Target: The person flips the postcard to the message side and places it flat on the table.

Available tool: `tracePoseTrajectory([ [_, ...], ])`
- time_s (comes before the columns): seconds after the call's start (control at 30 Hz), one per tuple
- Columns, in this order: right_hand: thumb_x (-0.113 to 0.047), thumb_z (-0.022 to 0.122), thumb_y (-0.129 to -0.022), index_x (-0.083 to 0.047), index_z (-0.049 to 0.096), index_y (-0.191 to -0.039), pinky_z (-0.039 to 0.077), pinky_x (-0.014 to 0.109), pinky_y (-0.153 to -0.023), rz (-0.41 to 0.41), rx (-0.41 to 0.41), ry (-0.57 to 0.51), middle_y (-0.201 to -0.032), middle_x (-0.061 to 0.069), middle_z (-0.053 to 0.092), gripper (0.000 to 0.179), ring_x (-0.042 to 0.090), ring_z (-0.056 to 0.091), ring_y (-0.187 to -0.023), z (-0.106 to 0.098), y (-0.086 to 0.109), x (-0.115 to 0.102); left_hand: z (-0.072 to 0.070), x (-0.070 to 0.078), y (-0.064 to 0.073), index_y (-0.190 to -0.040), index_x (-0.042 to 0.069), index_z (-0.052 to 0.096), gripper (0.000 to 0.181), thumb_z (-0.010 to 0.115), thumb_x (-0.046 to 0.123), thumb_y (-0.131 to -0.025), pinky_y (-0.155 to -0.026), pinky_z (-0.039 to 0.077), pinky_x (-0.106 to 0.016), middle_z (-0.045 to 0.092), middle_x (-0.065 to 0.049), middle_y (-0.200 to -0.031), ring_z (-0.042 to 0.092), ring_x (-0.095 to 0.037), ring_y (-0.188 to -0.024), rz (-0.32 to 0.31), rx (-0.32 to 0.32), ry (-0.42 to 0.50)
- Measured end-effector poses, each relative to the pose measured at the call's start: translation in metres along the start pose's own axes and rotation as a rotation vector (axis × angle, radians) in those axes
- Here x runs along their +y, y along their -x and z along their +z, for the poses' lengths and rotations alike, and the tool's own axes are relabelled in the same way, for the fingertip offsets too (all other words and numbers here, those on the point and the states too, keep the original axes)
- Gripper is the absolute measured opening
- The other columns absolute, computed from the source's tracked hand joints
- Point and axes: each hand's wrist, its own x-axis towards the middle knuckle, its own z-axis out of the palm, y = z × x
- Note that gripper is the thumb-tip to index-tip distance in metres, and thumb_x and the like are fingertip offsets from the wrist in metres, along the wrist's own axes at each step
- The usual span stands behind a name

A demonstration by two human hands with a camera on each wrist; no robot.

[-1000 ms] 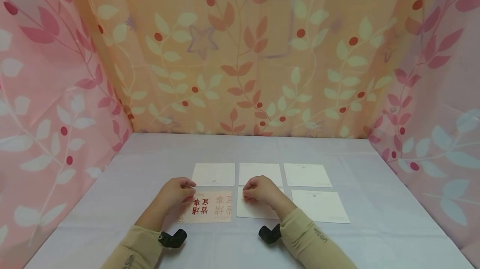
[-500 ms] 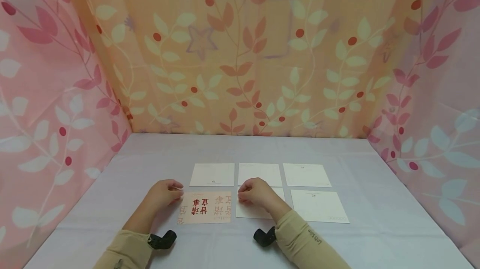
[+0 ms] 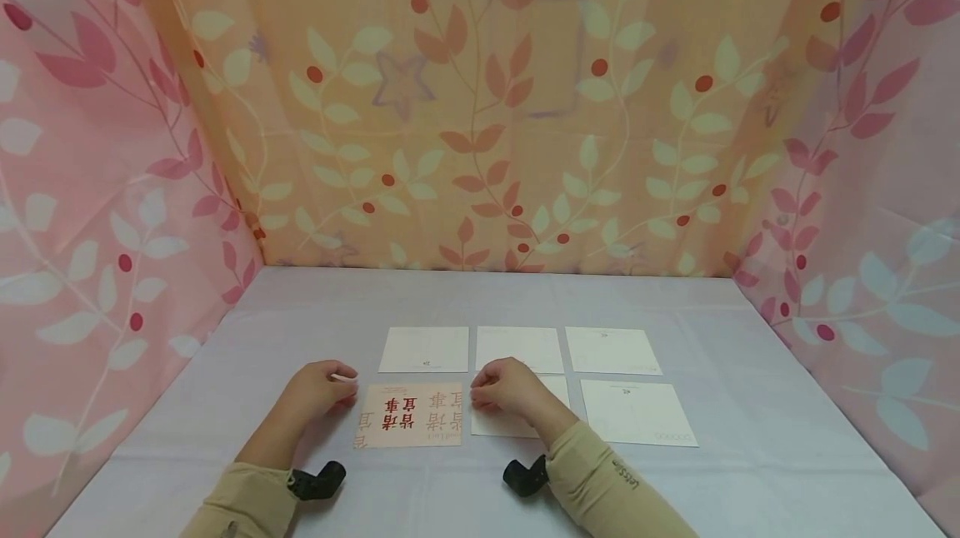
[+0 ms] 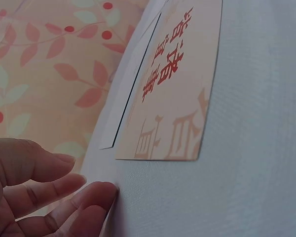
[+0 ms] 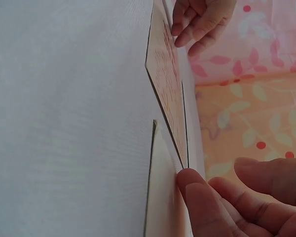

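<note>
A pale pink card (image 3: 412,430) with red and faded characters lies flat on the white cloth. My left hand (image 3: 320,388), fingers loosely bent and holding nothing, is just left of it; the left wrist view shows a gap between fingertips (image 4: 108,190) and card. My right hand (image 3: 513,395) hovers low over the left part of a plain white card (image 3: 510,424), partly hiding it. Its thumb (image 5: 266,173) stands apart from the fingers, with nothing between them. Whether a right fingertip touches that card or the cloth, I cannot tell.
Behind lie a left white card (image 3: 426,349), a middle one (image 3: 517,340) and a right one (image 3: 611,351). Another white card (image 3: 637,413) lies at the front right. Leaf-patterned curtains (image 3: 480,105) enclose the cloth-covered table (image 3: 420,496) at the back and sides.
My left hand has drawn away leftward from the pink card, uncovering its left edge. My right hand has shifted slightly left. The cards stay where they were.
</note>
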Motion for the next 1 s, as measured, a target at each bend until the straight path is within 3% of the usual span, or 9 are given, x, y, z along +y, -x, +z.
tracePoseTrajectory([
  [0.2,-0.002,0.067,-0.079,0.001,0.064,-0.082,0.053,0.029,-0.061,0.002,-0.015,-0.004,-0.072,0.008,0.066,0.005,0.016,0.064,-0.066,0.003,0.000,-0.001,-0.003,-0.002,0.000,-0.105,-0.002,0.060,0.025,0.062,0.010,-0.083,-0.059,0.047,-0.029,0.065,-0.004,-0.074,0.059,-0.014,-0.065,-0.010,0.001,0.030],
  [0.53,-0.003,0.068,-0.078,-0.001,0.065,-0.081,0.052,0.027,-0.059,0.018,-0.013,0.013,-0.071,0.007,0.067,0.005,0.014,0.064,-0.063,0.008,-0.002,-0.002,-0.001,-0.002,-0.003,-0.107,-0.002,0.059,0.025,0.061,0.008,-0.084,-0.059,0.051,-0.026,0.062,-0.008,-0.080,0.062,-0.014,-0.066,-0.082,-0.013,0.124],
  [1.0,-0.004,0.067,-0.079,-0.001,0.065,-0.082,0.052,0.026,-0.059,0.018,-0.026,0.001,-0.071,0.006,0.066,0.005,0.014,0.063,-0.065,0.013,-0.001,-0.004,0.002,-0.002,-0.003,-0.109,-0.001,0.059,0.025,0.058,0.010,-0.086,-0.060,0.052,-0.025,0.062,-0.009,-0.082,0.062,-0.013,-0.065,-0.101,-0.027,0.175],
])
